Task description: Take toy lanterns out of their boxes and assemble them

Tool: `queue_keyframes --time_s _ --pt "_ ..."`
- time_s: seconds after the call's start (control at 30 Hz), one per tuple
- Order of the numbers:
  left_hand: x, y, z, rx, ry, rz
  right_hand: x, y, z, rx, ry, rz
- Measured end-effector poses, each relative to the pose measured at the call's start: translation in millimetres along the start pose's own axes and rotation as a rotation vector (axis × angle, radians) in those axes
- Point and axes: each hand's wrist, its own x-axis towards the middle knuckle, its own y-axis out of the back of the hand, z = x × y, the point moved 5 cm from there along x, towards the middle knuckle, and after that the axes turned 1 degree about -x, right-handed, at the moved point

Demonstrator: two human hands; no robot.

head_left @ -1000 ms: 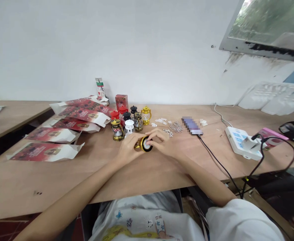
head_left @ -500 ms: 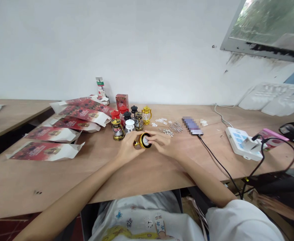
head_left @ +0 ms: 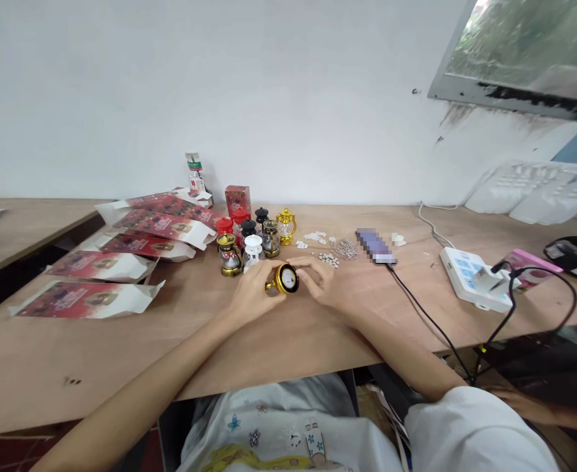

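My left hand (head_left: pixel 250 292) is wrapped round a small gold lantern (head_left: pixel 273 286), which lies tilted with its round underside turned toward me. That underside has a black rim and a white disc in the middle with small dark marks. My right hand (head_left: pixel 325 283) is at the lantern's right side, fingers bent and apart; its index finger reaches the upper rim, though contact is hard to make out. Behind my hands stand several small lanterns, among them a white one (head_left: pixel 253 248), a bronze one (head_left: pixel 229 255) and another gold one (head_left: pixel 285 227).
Red printed boxes (head_left: pixel 96 298) lie flat at the left. Button cells (head_left: pixel 328 260), a bundle of wire (head_left: pixel 343 248) and white bits (head_left: pixel 315 236) lie beyond my right hand. Further right are a phone (head_left: pixel 374 246) with its cable and a white power strip (head_left: pixel 470 278). Another person's arm (head_left: pixel 534 405) shows at lower right.
My right fingers have come off the white disc and back to the rim. The lantern's underside now shows more fully. The view has shifted slightly.
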Motion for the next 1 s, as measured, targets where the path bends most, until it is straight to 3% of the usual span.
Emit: queue_keyframes --time_s 0.17,0.43,0.67,1.0 --pt "0.3 0.1 1.9 0.078 0.012 -0.043 3.5 5.1 34.9 -0.249 -0.13 0.097" --pt "1.5 -2.5 2.6 0.202 -0.013 -0.117 8.0 -0.2 93.9 -0.777 -0.309 -0.222" --pt "-0.4 -10.7 3.8 0.406 -0.139 -0.242 23.7 -12.0 113.9 -0.874 -0.292 -0.244" --pt "0.6 -8.8 4.1 0.442 -0.121 -0.265 36.6 -23.0 128.2 -0.966 -0.262 -0.355"
